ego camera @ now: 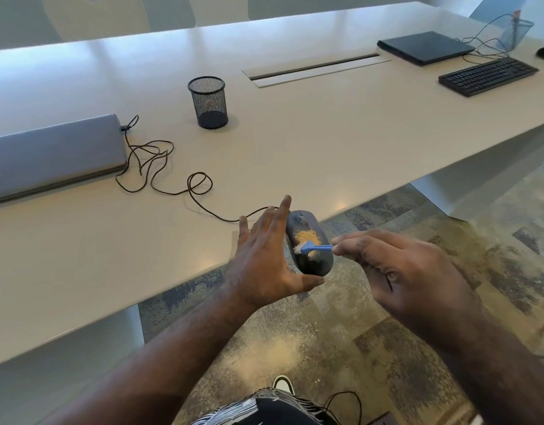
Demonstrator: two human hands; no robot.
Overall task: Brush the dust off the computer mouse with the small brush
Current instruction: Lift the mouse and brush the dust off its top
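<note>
A dark grey wired computer mouse (316,259) is held just past the table's front edge, over the floor. A patch of tan dust (307,237) lies on its back. My left hand (264,259) holds the mouse from its left side, thumb under its rear end and fingers stretched upward. My right hand (396,271) pinches the handle of a small blue brush (313,248). The brush's white bristles rest on the mouse's left side, at the edge of the dust patch.
The mouse cable (160,167) loops across the white table (295,142) to a closed grey laptop (53,154) at the left. A black mesh cup (208,102) stands behind. A black keyboard (488,75), a closed black laptop (425,47) and another mesh cup (516,33) are at far right.
</note>
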